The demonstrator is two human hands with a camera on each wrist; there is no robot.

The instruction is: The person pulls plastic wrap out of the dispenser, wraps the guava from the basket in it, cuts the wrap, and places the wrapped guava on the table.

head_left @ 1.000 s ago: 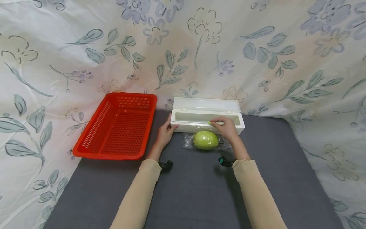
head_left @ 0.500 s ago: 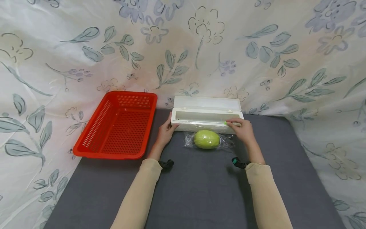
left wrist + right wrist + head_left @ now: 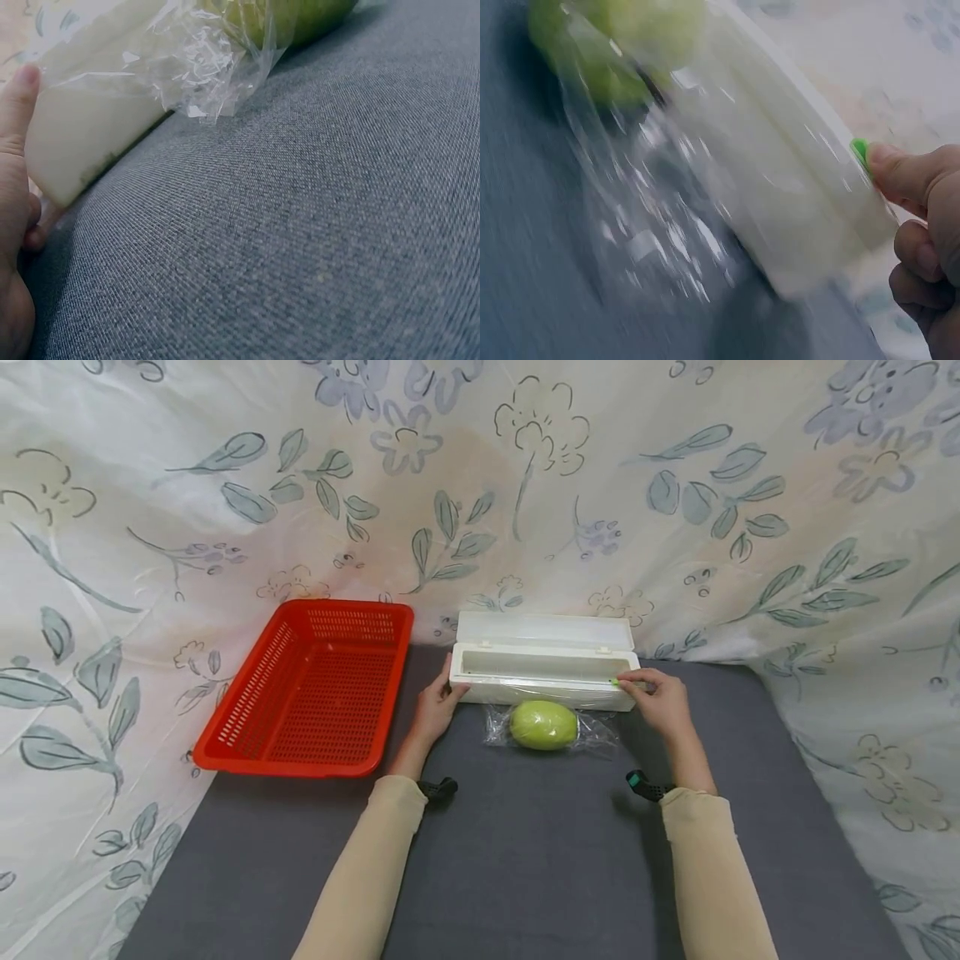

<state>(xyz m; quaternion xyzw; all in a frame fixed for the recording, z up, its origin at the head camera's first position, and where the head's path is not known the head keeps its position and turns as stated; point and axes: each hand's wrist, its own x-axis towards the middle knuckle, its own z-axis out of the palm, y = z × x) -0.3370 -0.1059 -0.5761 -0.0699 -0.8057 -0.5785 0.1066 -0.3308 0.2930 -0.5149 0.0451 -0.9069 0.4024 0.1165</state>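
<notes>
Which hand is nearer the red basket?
Left. The left hand is just right of the red basket, at the left end of the white film dispenser; the right hand is farther, at its right end.

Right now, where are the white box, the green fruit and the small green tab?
White box [image 3: 536, 665], head view: the hollow inside.
Green fruit [image 3: 544, 725], head view: its middle.
Small green tab [image 3: 859, 151], right wrist view: its exposed end.
</notes>
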